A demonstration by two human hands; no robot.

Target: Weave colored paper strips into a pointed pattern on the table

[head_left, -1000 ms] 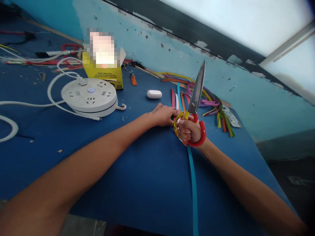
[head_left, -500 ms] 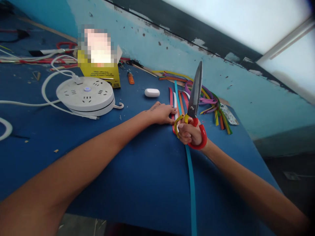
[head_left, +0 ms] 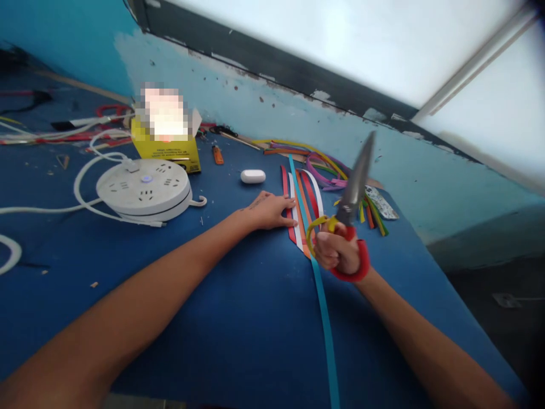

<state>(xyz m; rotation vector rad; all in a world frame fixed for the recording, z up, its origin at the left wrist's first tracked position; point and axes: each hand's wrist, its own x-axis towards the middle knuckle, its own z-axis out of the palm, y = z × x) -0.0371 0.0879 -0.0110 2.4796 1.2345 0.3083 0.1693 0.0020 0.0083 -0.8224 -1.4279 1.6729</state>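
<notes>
My right hand is wrapped round the handles of a pair of scissors, one loop yellow and the other red. Its blades lie together, pointing up and slightly blurred, above the table. Flat strips lie side by side nearby: red, white, orange and a long blue strip running down past the table's near edge. My left hand rests at the left side of these strips, thumb and fingers apart, fingertips touching them.
A white round power strip with cables stands left, before a yellow box. A white oval case and an orange cutter lie behind my left hand. Coiled coloured strips and a patterned phone-shaped object lie at the back right.
My right hand has moved right with the scissors, away from the strips, uncovering more of them. The left thumb and fingers are further apart. The view has shifted slightly.
</notes>
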